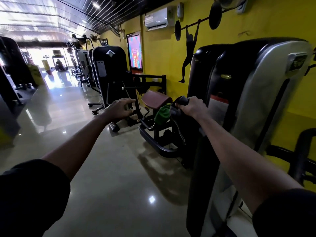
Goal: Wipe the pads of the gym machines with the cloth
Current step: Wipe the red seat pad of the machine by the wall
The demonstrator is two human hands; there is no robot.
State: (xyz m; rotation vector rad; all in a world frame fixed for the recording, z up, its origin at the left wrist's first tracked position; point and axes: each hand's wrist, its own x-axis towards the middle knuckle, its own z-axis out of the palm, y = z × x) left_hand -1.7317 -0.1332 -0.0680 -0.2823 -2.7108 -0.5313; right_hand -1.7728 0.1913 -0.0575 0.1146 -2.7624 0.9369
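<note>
The grip of the right hand (pixel 193 106) is clamped on a crumpled dark grey cloth (pixel 177 111), just right of the maroon padded seat (pixel 155 100); left of that seat, the grip of the left hand (pixel 119 108) is held loosely apart.

A glossy floor (pixel 111 168) spreads beneath the left hand's fingers (pixel 130 100), mirroring the ceiling lights. Above those fingers, a bright poster (pixel 136 52) hangs on the yellow wall (pixel 160 53). High above the right hand's fingers (pixel 177 105) sits a white air conditioner (pixel 156 18), with a black weightlifter silhouette (pixel 189 48) just below it. Far beyond and left of the left fingers, a treadmill (pixel 59 64) stands by bright windows.
</note>
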